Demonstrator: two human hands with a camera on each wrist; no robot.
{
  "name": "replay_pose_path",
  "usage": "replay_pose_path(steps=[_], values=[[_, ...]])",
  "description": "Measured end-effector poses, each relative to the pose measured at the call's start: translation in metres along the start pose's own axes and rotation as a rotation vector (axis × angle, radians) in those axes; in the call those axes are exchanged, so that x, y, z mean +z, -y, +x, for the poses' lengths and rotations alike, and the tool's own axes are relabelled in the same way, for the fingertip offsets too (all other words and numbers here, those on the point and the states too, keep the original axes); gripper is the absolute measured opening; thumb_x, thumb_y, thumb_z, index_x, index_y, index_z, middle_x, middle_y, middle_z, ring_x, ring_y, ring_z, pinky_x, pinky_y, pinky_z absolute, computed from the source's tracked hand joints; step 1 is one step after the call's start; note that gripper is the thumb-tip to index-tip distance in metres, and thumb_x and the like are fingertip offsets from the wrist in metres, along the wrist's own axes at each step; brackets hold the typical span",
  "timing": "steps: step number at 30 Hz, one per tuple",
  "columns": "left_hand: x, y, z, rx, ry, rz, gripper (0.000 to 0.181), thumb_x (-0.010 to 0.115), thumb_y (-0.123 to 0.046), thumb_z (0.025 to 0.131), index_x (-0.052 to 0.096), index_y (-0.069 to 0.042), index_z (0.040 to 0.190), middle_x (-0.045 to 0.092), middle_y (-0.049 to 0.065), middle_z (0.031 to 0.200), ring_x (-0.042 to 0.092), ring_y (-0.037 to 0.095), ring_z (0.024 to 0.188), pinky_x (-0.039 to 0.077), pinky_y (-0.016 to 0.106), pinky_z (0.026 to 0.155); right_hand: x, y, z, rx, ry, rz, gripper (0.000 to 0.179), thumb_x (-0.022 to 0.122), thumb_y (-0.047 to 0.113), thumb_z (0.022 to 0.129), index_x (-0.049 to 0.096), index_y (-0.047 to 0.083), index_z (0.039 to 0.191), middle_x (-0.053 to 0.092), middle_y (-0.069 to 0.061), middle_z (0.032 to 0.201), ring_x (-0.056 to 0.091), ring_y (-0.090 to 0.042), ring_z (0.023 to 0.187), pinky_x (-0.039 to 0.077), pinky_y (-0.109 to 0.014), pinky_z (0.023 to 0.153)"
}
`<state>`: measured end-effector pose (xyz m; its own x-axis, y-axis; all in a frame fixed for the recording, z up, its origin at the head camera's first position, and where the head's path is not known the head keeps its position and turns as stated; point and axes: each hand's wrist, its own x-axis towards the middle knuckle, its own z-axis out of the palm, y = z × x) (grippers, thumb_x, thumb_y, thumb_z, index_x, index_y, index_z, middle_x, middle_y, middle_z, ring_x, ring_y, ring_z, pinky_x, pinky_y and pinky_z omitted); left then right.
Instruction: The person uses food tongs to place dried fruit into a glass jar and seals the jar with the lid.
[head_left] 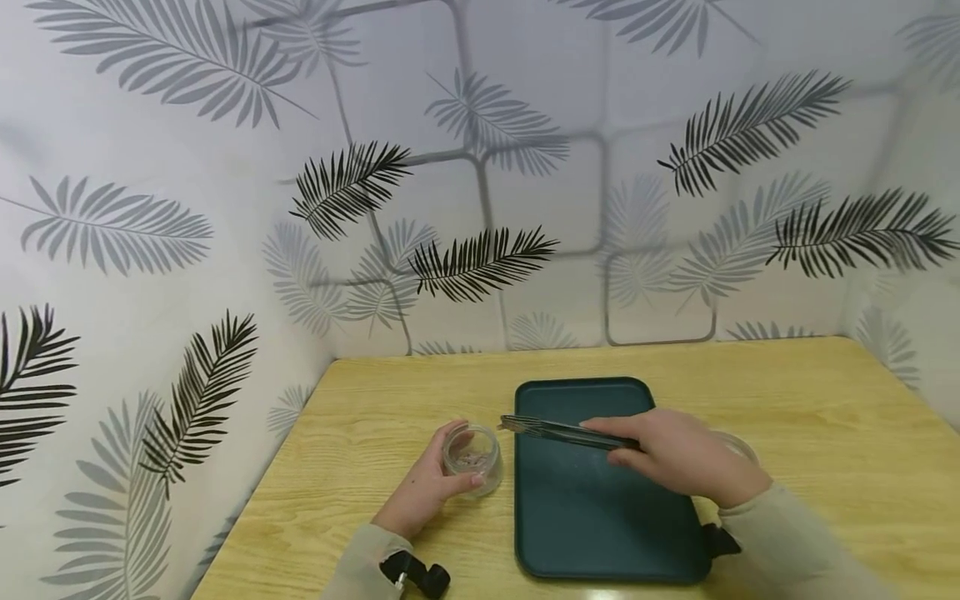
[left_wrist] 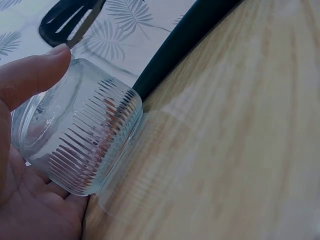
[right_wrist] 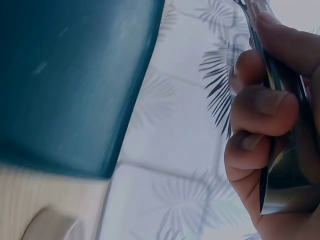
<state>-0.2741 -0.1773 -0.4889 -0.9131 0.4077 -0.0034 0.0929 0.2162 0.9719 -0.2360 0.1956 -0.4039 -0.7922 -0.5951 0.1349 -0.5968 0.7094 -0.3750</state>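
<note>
Standing on the table, a ribbed glass jar [head_left: 471, 458] is held by my left hand [head_left: 423, 492], with thumb and fingers around its side. Small pinkish-brown pieces [left_wrist: 102, 145] lie at the jar's bottom. My right hand [head_left: 675, 454] grips metal tongs [head_left: 573, 433] over the tray, their slotted heads [left_wrist: 65, 25] close to the jar's mouth on its right. A tiny light bit may be at the tongs' tip, too small to tell. In the right wrist view, the fingers [right_wrist: 265, 107] wrap the tongs' handles.
A dark green rectangular tray [head_left: 600, 525] lies on the wooden table [head_left: 825, 417], right of the jar. Partly hidden behind my right hand is another clear round vessel [head_left: 741, 446]. Leaf-patterned walls [head_left: 525, 317] stand behind the table and at its sides.
</note>
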Motion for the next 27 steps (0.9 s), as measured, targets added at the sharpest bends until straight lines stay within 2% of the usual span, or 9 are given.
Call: replay_pose_path(steps=[2,5,14,21,27], values=[[0.0,0.0,0.0,-0.005,-0.008,0.004,0.092,0.082,-0.03,0.088,0.026,-0.017,0.159,0.04,0.009,0.156,0.036,0.028,0.144,0.029,0.052,0.114,0.002,0.005,0.007,-0.03,-0.013,-0.013,0.052,0.062,0.042,0.099,0.054,0.031,0.148,0.047,0.018,0.059,0.033,-0.002,0.043,0.033,-0.025,0.048],[-0.001,0.0,0.0,-0.008,-0.015,0.007,0.091,0.082,-0.029,0.087,0.027,-0.016,0.159,0.041,0.008,0.155,0.036,0.028,0.143,0.028,0.053,0.114,0.005,0.011,0.014,-0.055,-0.021,-0.024,0.051,0.063,0.041,0.099,0.053,0.033,0.148,0.043,0.018,0.055,0.03,-0.002,0.041,0.03,-0.024,0.045],[-0.001,0.002,0.003,-0.008,-0.016,0.01,0.092,0.082,-0.029,0.088,0.026,-0.016,0.159,0.041,0.007,0.156,0.033,0.027,0.145,0.024,0.053,0.116,0.005,0.022,0.021,-0.081,-0.023,-0.051,0.051,0.066,0.037,0.098,0.056,0.032,0.147,0.043,0.019,0.056,0.033,-0.001,0.042,0.031,-0.024,0.046],[0.0,0.001,0.001,-0.004,-0.025,0.013,0.093,0.082,-0.03,0.087,0.026,-0.017,0.159,0.042,0.005,0.154,0.036,0.026,0.143,0.025,0.053,0.115,0.008,0.026,0.022,-0.064,-0.018,-0.077,0.052,0.066,0.039,0.098,0.054,0.034,0.148,0.044,0.02,0.057,0.035,-0.001,0.043,0.031,-0.024,0.045],[0.0,0.0,0.0,0.002,-0.022,0.007,0.094,0.083,-0.029,0.087,0.025,-0.017,0.16,0.041,0.006,0.155,0.036,0.026,0.144,0.027,0.051,0.115,0.013,0.021,0.016,-0.002,-0.034,-0.044,0.058,0.068,0.042,0.096,0.051,0.028,0.151,0.054,0.023,0.071,0.042,0.0,0.05,0.037,-0.026,0.048]])
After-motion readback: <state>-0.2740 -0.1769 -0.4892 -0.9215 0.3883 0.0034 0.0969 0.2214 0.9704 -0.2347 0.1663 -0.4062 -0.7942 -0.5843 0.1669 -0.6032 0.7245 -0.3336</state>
